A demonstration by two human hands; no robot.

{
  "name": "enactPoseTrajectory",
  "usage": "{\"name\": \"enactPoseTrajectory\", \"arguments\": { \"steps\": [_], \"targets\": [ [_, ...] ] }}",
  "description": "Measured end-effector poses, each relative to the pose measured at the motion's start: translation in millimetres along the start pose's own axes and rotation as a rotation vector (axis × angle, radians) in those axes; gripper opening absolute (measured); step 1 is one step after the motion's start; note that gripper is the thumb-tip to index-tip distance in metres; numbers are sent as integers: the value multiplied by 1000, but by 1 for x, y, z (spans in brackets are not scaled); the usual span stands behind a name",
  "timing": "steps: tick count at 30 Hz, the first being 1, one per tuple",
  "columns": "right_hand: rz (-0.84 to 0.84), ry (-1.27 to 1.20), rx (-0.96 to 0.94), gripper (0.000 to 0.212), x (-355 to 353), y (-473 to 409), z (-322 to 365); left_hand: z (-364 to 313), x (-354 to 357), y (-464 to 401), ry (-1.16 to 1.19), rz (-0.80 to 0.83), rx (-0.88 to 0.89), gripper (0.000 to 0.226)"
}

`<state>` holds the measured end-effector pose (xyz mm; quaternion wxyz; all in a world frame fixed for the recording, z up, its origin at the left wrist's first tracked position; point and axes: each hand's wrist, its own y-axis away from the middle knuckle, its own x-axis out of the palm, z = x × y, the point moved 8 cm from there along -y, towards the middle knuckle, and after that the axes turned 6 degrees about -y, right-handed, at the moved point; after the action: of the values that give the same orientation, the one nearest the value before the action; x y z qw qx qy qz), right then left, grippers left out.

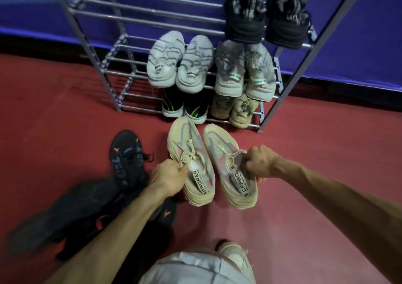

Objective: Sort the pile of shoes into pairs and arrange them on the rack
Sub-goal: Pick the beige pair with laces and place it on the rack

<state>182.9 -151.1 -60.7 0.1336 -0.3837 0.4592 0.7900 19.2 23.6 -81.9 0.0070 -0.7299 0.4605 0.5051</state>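
The rack (121, 44) carries five pairs: one black pair (266, 18) on the top tier, two pale pairs on the middle, two pairs on the bottom. In front of the rack, the left hand (168, 178) and right hand (260, 163) each hold one beige shoe, left shoe (191, 153), right shoe (226, 153), fingers closed on its collar. Dark shoes (128, 157) lie on the floor (54, 120) left of these; count unclear. The rack's left half on every tier is bare.

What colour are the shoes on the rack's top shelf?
Black shoes with grey-white patterning; head view.
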Motion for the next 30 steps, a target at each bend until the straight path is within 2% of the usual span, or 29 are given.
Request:
{"name": "enactPoseTrajectory", "arguments": {
  "steps": [5,11,15,20,24,27,30],
  "targets": [
    [-97,146,-208,21,-23,4,70,29,-52,19,-11,-113,-40,47],
    [-221,150,-377,29,-79,44,145,32,-120,45,-34,-299,46,48],
    [-380,125,-502,42,-123,72,195,24,-183,63,-53,-457,60,50],
    [-531,-20,-464,38,-170,92,195,-16,-254,67,-85,-562,178,46],
    [-665,-223,-346,41,-218,93,178,-72,-302,49,-187,-628,281,43],
    [-728,-241,-252,28,-255,80,175,-115,-327,24,-220,-665,340,44],
    [-833,-241,-172,29,-293,65,174,-156,-342,-5,-264,-695,349,41]
  ]
}}
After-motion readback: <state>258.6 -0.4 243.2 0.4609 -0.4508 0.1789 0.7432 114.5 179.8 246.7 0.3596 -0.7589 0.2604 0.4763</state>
